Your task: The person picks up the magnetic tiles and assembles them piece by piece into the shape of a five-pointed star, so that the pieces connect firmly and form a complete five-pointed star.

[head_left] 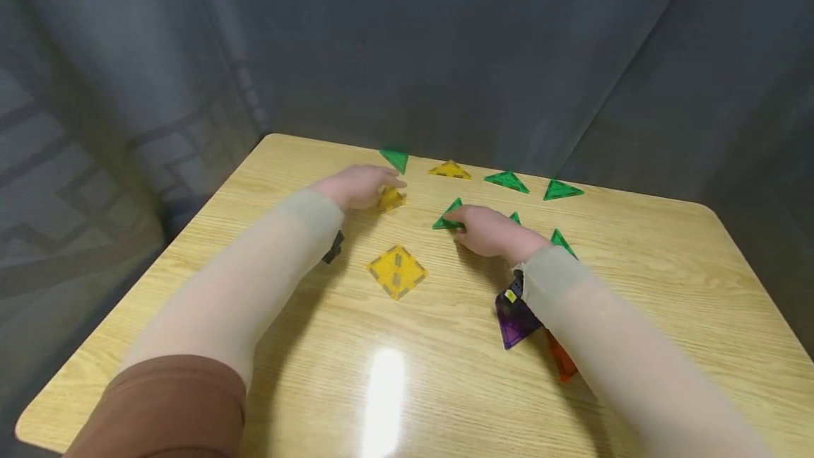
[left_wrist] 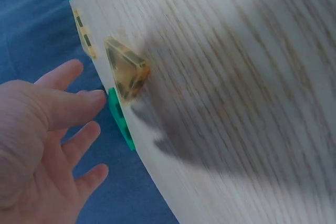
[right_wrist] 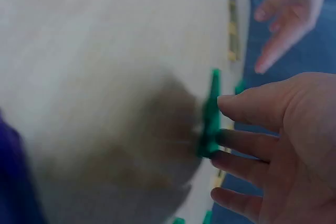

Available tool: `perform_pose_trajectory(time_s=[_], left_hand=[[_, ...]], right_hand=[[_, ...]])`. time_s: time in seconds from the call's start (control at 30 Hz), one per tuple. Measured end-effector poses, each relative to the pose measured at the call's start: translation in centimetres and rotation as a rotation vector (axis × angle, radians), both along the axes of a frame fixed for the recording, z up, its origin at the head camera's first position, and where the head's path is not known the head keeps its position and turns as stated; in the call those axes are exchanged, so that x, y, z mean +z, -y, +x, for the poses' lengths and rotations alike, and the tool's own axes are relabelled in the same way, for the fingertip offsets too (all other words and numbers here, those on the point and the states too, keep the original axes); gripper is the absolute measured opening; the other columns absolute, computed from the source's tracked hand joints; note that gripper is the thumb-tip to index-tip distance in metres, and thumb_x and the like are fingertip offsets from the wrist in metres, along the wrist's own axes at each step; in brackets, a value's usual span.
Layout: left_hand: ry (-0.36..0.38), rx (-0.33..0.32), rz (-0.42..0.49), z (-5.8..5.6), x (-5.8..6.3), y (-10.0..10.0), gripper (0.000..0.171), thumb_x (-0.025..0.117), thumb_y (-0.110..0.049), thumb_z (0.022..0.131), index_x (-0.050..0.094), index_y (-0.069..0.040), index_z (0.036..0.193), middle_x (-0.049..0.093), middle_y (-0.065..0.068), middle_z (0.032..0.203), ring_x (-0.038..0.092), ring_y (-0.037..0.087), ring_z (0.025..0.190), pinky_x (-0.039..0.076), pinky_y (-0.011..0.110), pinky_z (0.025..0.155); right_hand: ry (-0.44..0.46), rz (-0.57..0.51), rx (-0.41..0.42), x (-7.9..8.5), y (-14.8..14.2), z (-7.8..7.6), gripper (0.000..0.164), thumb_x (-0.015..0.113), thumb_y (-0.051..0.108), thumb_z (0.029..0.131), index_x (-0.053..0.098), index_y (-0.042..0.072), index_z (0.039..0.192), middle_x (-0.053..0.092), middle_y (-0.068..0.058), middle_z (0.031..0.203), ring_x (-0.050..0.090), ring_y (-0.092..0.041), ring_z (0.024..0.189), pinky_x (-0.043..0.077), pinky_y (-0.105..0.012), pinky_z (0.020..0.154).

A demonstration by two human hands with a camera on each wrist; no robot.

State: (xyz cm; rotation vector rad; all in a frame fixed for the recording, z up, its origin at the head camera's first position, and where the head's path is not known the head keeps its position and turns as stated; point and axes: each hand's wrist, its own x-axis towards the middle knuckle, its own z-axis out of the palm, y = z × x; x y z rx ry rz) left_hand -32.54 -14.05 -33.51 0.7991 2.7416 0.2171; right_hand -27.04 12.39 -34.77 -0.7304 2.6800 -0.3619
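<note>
My left hand (head_left: 361, 186) hovers beside a see-through yellow triangular tile (head_left: 391, 199). In the left wrist view its fingers (left_wrist: 86, 100) are spread, with nothing between them. My right hand (head_left: 488, 229) pinches a green triangular tile (head_left: 450, 216) between thumb and fingertips. That green tile (right_wrist: 211, 116) looks blurred and edge-on in the right wrist view. Between the hands and nearer me lies a yellow square shape (head_left: 397, 272), turned corner-on. A purple tile (head_left: 515, 320) and a red-orange tile (head_left: 562, 357) lie partly hidden under my right forearm.
Along the table's far edge lie a green triangle (head_left: 396, 160), a yellow triangle (head_left: 450, 169) and more green triangles (head_left: 506, 181). Another green triangle (head_left: 562, 240) shows beyond my right wrist. Dark curtains (head_left: 413, 48) hang right behind the wooden table (head_left: 305, 387).
</note>
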Motion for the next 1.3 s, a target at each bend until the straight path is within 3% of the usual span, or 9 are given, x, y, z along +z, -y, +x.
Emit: perform_pose_trajectory(time_s=[0.2, 0.4, 0.53, 0.67, 0.8, 0.87, 1.03, 1.13, 1.3], left_hand=[[0.111, 0.025, 0.006, 0.0, -0.5, -0.2, 0.057, 0.046, 0.005, 0.099, 0.052, -0.028, 0.145, 0.041, 0.001, 0.153, 0.032, 0.025, 0.142, 0.024, 0.041, 0.118], [0.044, -0.001, 0.026, 0.1, -1.2, 0.6, 0.047, 0.06, -0.005, 0.097, 0.056, -0.02, 0.142, 0.055, 0.009, 0.138, 0.047, 0.028, 0.13, 0.035, 0.041, 0.112], [0.011, 0.004, 0.007, -0.1, -1.6, 0.9, 0.047, 0.066, -0.013, 0.096, 0.056, -0.016, 0.142, 0.052, 0.016, 0.137, 0.048, 0.032, 0.128, 0.036, 0.043, 0.111], [-0.006, 0.066, -0.02, -0.3, -2.1, 1.2, 0.045, 0.067, -0.026, 0.096, 0.058, -0.01, 0.137, 0.049, 0.019, 0.142, 0.039, 0.037, 0.136, 0.03, 0.045, 0.114], [-0.012, 0.15, -0.034, -0.4, -2.4, 1.2, 0.051, 0.065, -0.038, 0.096, 0.055, -0.001, 0.13, 0.059, 0.018, 0.127, 0.049, 0.036, 0.126, 0.038, 0.045, 0.109], [0.005, 0.2, -0.026, -0.4, -2.6, 1.1, 0.059, 0.063, -0.041, 0.096, 0.049, 0.002, 0.134, 0.06, 0.018, 0.124, 0.053, 0.035, 0.122, 0.041, 0.045, 0.106], [0.039, 0.3, 0.01, -0.1, -3.0, 0.5, 0.073, 0.056, -0.042, 0.1, 0.03, 0.006, 0.148, 0.056, 0.021, 0.133, 0.048, 0.037, 0.128, 0.037, 0.044, 0.11], [0.027, 0.319, 0.056, 0.2, -3.2, -0.1, 0.061, 0.055, -0.035, 0.102, 0.037, 0.006, 0.143, 0.061, 0.019, 0.123, 0.055, 0.033, 0.118, 0.042, 0.042, 0.105], [-0.001, 0.314, 0.104, 0.3, -3.6, -1.4, 0.028, 0.054, -0.026, 0.103, 0.056, 0.001, 0.111, 0.063, 0.013, 0.096, 0.059, 0.028, 0.088, 0.049, 0.038, 0.086]], right_hand=[[-0.008, 0.002, -0.003, -0.6, 0.4, 0.8, 0.051, 0.056, 0.014, 0.101, 0.042, 0.008, 0.15, 0.036, -0.015, 0.155, 0.028, -0.035, 0.143, 0.028, -0.052, 0.114], [0.0, -0.013, 0.017, -0.9, 0.3, 0.7, 0.052, 0.055, 0.015, 0.101, 0.041, 0.009, 0.151, 0.032, -0.017, 0.156, 0.026, -0.036, 0.144, 0.025, -0.052, 0.115], [0.004, -0.023, 0.013, -1.0, 0.2, 0.7, 0.052, 0.056, 0.015, 0.101, 0.041, 0.009, 0.151, 0.03, -0.018, 0.157, 0.025, -0.037, 0.144, 0.024, -0.052, 0.116], [0.013, -0.035, 0.013, -1.2, 0.1, 0.8, 0.052, 0.055, 0.016, 0.102, 0.04, 0.009, 0.152, 0.029, -0.019, 0.157, 0.023, -0.037, 0.144, 0.023, -0.053, 0.116], [0.03, -0.049, 0.02, -1.2, 0.2, 0.9, 0.052, 0.054, 0.017, 0.102, 0.04, 0.011, 0.152, 0.026, -0.018, 0.158, 0.021, -0.037, 0.145, 0.022, -0.054, 0.116], [0.038, -0.051, 0.024, -1.1, 0.3, 1.0, 0.052, 0.053, 0.017, 0.102, 0.04, 0.011, 0.152, 0.025, -0.018, 0.159, 0.021, -0.037, 0.145, 0.022, -0.054, 0.116], [0.038, -0.05, 0.04, -1.1, 0.7, 1.3, 0.051, 0.053, 0.018, 0.103, 0.04, 0.012, 0.152, 0.026, -0.017, 0.159, 0.022, -0.036, 0.145, 0.023, -0.053, 0.116], [0.031, -0.055, 0.055, -1.2, 1.0, 1.2, 0.051, 0.054, 0.018, 0.103, 0.041, 0.012, 0.151, 0.027, -0.016, 0.158, 0.024, -0.035, 0.145, 0.023, -0.052, 0.116], [0.023, -0.067, 0.073, -1.6, 1.4, 1.1, 0.051, 0.054, 0.017, 0.102, 0.041, 0.013, 0.151, 0.027, -0.015, 0.159, 0.024, -0.034, 0.145, 0.024, -0.051, 0.116]])
